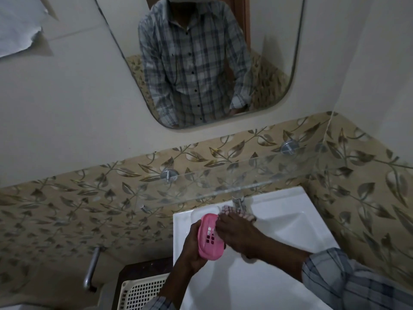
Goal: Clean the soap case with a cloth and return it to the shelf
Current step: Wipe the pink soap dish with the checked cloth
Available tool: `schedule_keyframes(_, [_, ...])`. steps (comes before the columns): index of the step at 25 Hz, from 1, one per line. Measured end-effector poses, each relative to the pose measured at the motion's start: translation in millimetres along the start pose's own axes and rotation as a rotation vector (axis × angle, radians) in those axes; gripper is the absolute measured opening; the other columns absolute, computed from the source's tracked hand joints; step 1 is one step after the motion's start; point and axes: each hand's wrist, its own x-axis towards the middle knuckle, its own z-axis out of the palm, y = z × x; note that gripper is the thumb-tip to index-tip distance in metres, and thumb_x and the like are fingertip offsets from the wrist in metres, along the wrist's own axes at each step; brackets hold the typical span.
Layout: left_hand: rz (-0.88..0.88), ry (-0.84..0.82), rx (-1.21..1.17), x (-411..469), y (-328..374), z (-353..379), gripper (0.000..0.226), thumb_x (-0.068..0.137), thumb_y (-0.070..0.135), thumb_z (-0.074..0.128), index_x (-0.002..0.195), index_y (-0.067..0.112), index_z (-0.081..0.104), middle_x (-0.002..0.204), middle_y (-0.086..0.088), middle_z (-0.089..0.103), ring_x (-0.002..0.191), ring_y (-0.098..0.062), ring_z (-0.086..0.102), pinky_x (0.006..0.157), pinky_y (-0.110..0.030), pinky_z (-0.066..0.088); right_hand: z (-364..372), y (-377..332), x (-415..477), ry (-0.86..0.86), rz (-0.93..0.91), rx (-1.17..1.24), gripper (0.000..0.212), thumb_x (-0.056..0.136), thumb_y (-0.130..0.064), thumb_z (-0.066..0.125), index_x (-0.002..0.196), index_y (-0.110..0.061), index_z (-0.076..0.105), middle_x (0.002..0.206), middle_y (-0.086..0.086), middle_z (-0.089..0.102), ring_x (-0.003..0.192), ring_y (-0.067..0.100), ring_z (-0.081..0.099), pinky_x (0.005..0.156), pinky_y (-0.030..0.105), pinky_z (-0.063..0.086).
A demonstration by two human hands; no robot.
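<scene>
Pink oval plastic soap case with slotted drain holes (211, 237) held over the white ceramic sink (288, 222), gripped along its outer edge by the left hand (192, 245). Long axis running away from the wrist, far end tipped toward the wall, perforated face turned toward the right hand (238, 234). Right hand closed around a pale checked cloth (234, 211), touching the case's inner edge near the far end. Clear glass shelf (223, 175) above and beyond both hands, nearer the far end of the case. Judged: wiping in progress, return to shelf not yet done.
</scene>
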Motion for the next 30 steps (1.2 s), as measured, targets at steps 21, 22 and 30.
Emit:
schedule_keyframes(21, [0.189, 0.000, -0.080, 10.9, -18.0, 5.8, 0.063, 0.096, 0.050, 0.041, 0.130, 0.000, 0.058, 0.101, -0.024, 0.072, 0.087, -0.035, 0.072, 0.073, -0.044, 0.061, -30.4, 1.0, 10.3, -0.440, 0.674, 0.959, 0.027, 0.073, -0.017, 0.072, 0.099, -0.014, 0.077, 0.102, 0.010, 0.075, 0.096, 0.024, 0.069, 0.079, 0.028, 0.054])
schedule_keyframes(22, [0.197, -0.026, -0.103, 10.1, -13.9, 2.7, 0.065, 0.095, 0.051, 0.042, 0.132, 0.000, 0.057, 0.106, -0.025, 0.070, 0.091, -0.035, 0.070, 0.077, -0.044, 0.060, -38.2, 15.4, 7.7, -0.359, 0.801, 1.155, 0.025, 0.072, -0.018, 0.072, 0.095, -0.012, 0.078, 0.096, 0.009, 0.077, 0.090, 0.022, 0.072, 0.076, 0.026, 0.057])
schedule_keyframes(30, [0.207, -0.146, -0.230, -1.1, 3.4, -6.4, 0.078, 0.080, 0.043, 0.055, 0.142, -0.003, 0.045, 0.122, -0.028, 0.063, 0.099, -0.040, 0.067, 0.086, -0.047, 0.057, -42.7, 37.0, -25.9, -0.028, 1.018, 0.919, 0.032, 0.085, -0.017, 0.073, 0.115, -0.024, 0.064, 0.107, -0.004, 0.071, 0.097, 0.013, 0.067, 0.077, 0.010, 0.048])
